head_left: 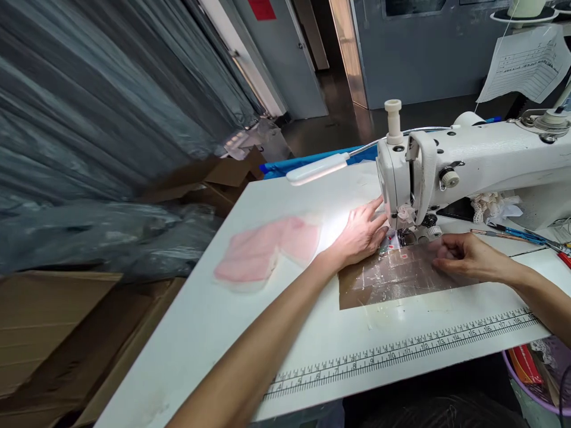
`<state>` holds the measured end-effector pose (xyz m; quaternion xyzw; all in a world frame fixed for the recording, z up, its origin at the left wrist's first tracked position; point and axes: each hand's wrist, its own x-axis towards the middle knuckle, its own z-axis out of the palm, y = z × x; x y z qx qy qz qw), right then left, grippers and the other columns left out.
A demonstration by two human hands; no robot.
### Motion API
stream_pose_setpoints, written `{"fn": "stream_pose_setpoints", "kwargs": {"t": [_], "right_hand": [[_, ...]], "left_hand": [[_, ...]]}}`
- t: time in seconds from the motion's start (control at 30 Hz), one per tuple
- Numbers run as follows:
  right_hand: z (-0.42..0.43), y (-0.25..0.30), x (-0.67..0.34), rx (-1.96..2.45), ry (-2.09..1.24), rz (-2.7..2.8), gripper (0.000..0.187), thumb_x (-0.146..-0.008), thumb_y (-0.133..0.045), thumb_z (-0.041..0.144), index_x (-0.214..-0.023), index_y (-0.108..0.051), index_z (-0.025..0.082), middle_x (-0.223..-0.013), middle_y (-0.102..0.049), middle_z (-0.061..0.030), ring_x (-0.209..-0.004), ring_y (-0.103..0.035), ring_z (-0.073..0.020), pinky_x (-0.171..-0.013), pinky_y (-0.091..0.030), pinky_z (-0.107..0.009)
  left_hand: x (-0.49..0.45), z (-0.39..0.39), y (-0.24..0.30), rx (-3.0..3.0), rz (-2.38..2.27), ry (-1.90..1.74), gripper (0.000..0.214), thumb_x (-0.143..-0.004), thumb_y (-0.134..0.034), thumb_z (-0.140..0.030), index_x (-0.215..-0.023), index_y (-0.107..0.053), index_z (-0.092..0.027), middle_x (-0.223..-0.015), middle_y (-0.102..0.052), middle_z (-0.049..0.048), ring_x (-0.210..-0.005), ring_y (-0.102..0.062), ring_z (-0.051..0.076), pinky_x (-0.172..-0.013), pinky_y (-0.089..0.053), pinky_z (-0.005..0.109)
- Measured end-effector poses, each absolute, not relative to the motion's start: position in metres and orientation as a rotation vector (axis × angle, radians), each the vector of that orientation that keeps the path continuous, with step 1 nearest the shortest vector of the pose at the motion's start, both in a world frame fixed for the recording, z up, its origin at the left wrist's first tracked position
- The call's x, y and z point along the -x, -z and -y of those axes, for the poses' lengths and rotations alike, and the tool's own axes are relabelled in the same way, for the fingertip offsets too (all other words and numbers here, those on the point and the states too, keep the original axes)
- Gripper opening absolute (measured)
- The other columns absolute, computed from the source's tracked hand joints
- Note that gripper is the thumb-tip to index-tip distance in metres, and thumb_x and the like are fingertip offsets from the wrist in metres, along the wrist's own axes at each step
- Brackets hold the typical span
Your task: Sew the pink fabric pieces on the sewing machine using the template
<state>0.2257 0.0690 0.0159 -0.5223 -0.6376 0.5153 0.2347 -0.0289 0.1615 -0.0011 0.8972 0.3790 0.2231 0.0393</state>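
My left hand (362, 233) lies flat with its fingers stretched out beside the presser foot (405, 238) of a white sewing machine (491, 151). Its fingertips reach close to the machine head under bright lamp light. To the right of the foot, the fingers of my right hand (464, 257) are curled together in a pinch. Whatever lies between them is too pale and small to make out. Beneath this hand is a shiny brown sheet (392, 285) fixed to the table. Pale pink sheer fabric pieces (263, 249), slightly blurred, rest left of my left arm.
A lamp (317, 169) on a bent neck hangs left of the machine head. Scissors (553, 242) and other slim tools lie at right. A printed ruler (401, 351) follows the table's front edge. Cardboard boxes (57, 333) stand at left; a purple basket (535, 395) sits below right.
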Motion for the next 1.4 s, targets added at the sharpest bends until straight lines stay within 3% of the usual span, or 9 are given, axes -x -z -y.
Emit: {"fn": "stream_pose_setpoints", "kwargs": {"t": [0.17,0.3,0.37,0.47,0.6,0.73,0.93,1.1,1.4], "right_hand": [[-0.065,-0.027,-0.177,1.410,-1.667,1.525,0.023,-0.080,-0.070,0.031,-0.097,-0.065,0.016,-0.065,-0.052,0.0038,-0.053,-0.044,-0.0074,-0.044,-0.033,-0.019],[-0.069,-0.036,-0.146,1.272,-1.771,1.454,0.015,-0.090,-0.063,0.029,-0.099,-0.067,0.017,-0.076,-0.063,-0.0014,-0.066,-0.059,-0.0105,-0.058,-0.050,-0.022],[-0.071,-0.036,-0.146,1.215,-1.721,1.532,0.021,-0.096,-0.053,0.030,-0.103,-0.067,0.016,-0.088,-0.068,-0.0055,-0.078,-0.065,-0.0130,-0.069,-0.054,-0.026],[-0.068,-0.028,-0.164,1.330,-1.283,1.932,0.029,-0.098,-0.047,0.033,-0.111,-0.067,0.016,-0.085,-0.068,-0.0061,-0.078,-0.064,-0.0168,-0.072,-0.054,-0.032],[-0.062,-0.009,-0.191,1.120,-0.506,2.526,0.035,-0.098,-0.040,0.027,-0.116,-0.069,0.017,-0.100,-0.065,-0.0122,-0.095,-0.061,-0.0242,-0.085,-0.053,-0.042],[-0.069,0.004,-0.196,1.054,-0.110,2.704,0.039,-0.100,-0.036,0.026,-0.126,-0.064,0.017,-0.105,-0.061,-0.0153,-0.096,-0.057,-0.0262,-0.083,-0.053,-0.044],[-0.088,0.005,-0.199,1.080,-0.359,2.592,0.035,-0.099,-0.044,0.028,-0.127,-0.065,0.020,-0.108,-0.061,-0.0118,-0.089,-0.059,-0.0214,-0.078,-0.053,-0.037],[-0.089,0.007,-0.211,1.131,-0.686,2.389,0.036,-0.099,-0.045,0.029,-0.129,-0.064,0.021,-0.094,-0.063,-0.0077,-0.082,-0.059,-0.0188,-0.077,-0.053,-0.036],[-0.086,0.018,-0.209,0.842,-0.367,2.512,0.034,-0.101,-0.043,0.027,-0.125,-0.065,0.020,-0.108,-0.060,-0.0126,-0.093,-0.054,-0.0220,-0.081,-0.053,-0.039]], "left_hand": [[0.049,-0.117,-0.012,-2.274,-1.022,-0.786,0.038,-0.098,-0.040,-0.043,-0.110,-0.065,-0.017,-0.086,-0.067,0.0071,-0.069,-0.063,0.016,-0.060,-0.053,0.029],[0.059,-0.092,-0.018,-1.869,-0.943,-0.535,0.056,-0.096,-0.036,-0.058,-0.131,-0.053,-0.017,-0.079,-0.069,0.0043,-0.050,-0.059,0.012,-0.042,-0.045,0.022],[0.060,-0.084,-0.018,-1.845,-0.985,-0.499,0.062,-0.091,-0.047,-0.058,-0.138,-0.046,-0.017,-0.075,-0.068,0.0016,-0.048,-0.057,0.011,-0.043,-0.044,0.023],[0.059,-0.076,-0.012,-1.894,-1.105,-0.519,0.066,-0.085,-0.062,-0.046,-0.140,-0.042,-0.015,-0.070,-0.066,-0.0021,-0.052,-0.058,0.012,-0.046,-0.044,0.023],[0.062,-0.073,-0.003,-1.940,-1.150,-0.601,0.051,-0.085,-0.058,-0.029,-0.134,-0.047,-0.017,-0.064,-0.063,-0.0060,-0.049,-0.057,0.011,-0.046,-0.045,0.021],[0.062,-0.077,0.001,-1.883,-1.231,-0.741,0.048,-0.085,-0.056,-0.027,-0.131,-0.049,-0.017,-0.066,-0.064,-0.0059,-0.044,-0.056,0.009,-0.046,-0.048,0.021],[0.054,-0.079,-0.001,-1.800,-1.407,-0.795,0.058,-0.077,-0.069,-0.035,-0.129,-0.052,-0.015,-0.072,-0.064,-0.0034,-0.055,-0.062,0.012,-0.051,-0.050,0.023],[0.054,-0.080,-0.005,-1.581,-1.395,-0.702,0.055,-0.079,-0.065,-0.029,-0.131,-0.050,-0.015,-0.071,-0.061,-0.0052,-0.046,-0.056,0.009,-0.046,-0.049,0.024],[0.056,-0.084,-0.006,-1.443,-1.368,-0.722,0.058,-0.073,-0.072,-0.030,-0.125,-0.051,-0.013,-0.066,-0.059,-0.0078,-0.042,-0.051,0.006,-0.041,-0.042,0.021]]}}
